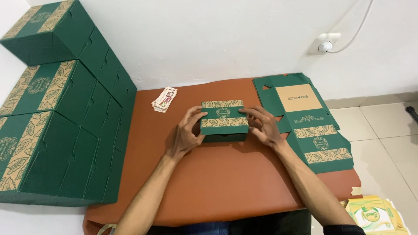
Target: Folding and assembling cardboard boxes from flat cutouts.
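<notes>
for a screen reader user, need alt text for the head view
Both hands, left hand and right hand, grip a small green box on a brown mat. Stacked green boxes stand left; flat unfolded boxes lie right.

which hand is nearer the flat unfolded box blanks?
Right. The right hand rests on the right side of the assembled green box, just beside the stack of flat box blanks. The left hand grips the box's far, left side.
</notes>
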